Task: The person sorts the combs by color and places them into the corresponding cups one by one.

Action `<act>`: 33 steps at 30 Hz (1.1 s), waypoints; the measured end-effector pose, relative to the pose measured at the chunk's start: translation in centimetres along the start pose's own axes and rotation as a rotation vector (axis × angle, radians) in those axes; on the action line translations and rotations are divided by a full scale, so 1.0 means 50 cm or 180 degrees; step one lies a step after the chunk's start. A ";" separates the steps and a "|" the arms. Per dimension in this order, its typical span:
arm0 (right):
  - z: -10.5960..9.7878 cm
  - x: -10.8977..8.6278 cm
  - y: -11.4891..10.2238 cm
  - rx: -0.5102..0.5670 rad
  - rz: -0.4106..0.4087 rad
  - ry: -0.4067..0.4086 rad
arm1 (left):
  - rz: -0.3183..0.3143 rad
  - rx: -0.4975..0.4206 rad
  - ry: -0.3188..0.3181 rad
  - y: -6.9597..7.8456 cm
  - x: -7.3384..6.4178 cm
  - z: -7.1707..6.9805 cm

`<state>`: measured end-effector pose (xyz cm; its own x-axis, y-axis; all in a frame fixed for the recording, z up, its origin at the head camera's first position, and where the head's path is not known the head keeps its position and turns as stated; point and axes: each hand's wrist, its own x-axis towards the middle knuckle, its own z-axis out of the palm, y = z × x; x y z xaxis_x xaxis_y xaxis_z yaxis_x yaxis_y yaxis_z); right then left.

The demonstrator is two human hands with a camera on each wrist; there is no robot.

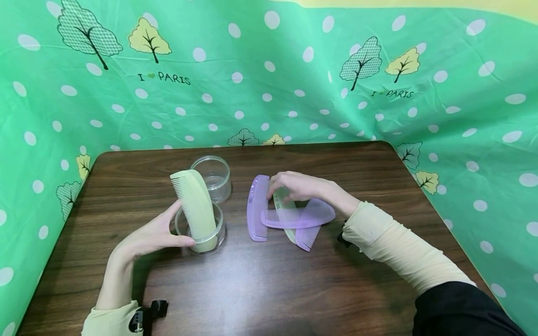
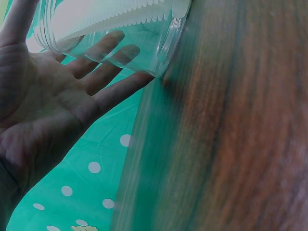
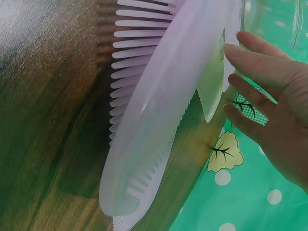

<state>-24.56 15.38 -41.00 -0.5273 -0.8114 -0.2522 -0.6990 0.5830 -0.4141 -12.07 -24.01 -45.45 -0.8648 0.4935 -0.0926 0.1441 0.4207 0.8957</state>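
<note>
On the left, my left hand (image 1: 147,235) holds a clear round jar (image 1: 221,231), thumb at the front and fingers along its far side. A light green comb (image 1: 195,205) leans upright in that jar, teeth facing left; whether a second lies behind it I cannot tell. My right hand (image 1: 300,185) hovers over a loose pile of combs, fingers bent down near a green comb (image 1: 282,201) partly covered by purple ones. In the right wrist view its thumb and fingers are apart, beside the green comb (image 3: 211,94). Purple combs (image 1: 255,210) (image 1: 298,218) (image 1: 308,238) lie around and across it.
A second clear jar (image 1: 218,189) stands just behind the held one. The dark wood table (image 1: 260,289) ends at a green dotted cloth (image 1: 269,84) at the back and sides. Black straps (image 1: 140,319) sit at the wrists.
</note>
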 end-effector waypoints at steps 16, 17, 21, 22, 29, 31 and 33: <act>0.009 -0.003 0.011 -0.0371 0.0091 -0.0125 | -0.0080 0.0043 0.0020 0.001 -0.002 0.001; 0.010 -0.003 0.013 -0.0394 0.0102 -0.0121 | -0.0081 0.0042 0.0018 0.001 -0.001 0.001; 0.011 -0.002 0.021 -0.0414 0.0166 -0.0114 | -0.0099 0.0059 0.0025 0.003 0.000 0.001; 0.011 -0.002 0.023 -0.0420 0.0174 -0.0102 | -0.0099 0.0056 0.0024 0.003 0.001 0.001; 0.010 -0.006 0.033 -0.0448 0.0230 -0.0062 | -0.0114 0.0022 0.0012 0.004 -0.001 0.001; 0.009 -0.006 0.036 -0.0471 0.0246 -0.0052 | -0.0125 0.0043 0.0011 0.005 -0.001 0.001; 0.008 -0.007 0.039 -0.0503 0.0238 -0.0029 | -0.0143 0.0073 0.0014 0.005 -0.001 0.002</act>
<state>-25.53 16.75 -42.08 -0.5768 -0.7654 -0.2854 -0.7256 0.6406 -0.2514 -11.93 -23.86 -45.26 -0.8728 0.4703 -0.1305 0.1161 0.4598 0.8804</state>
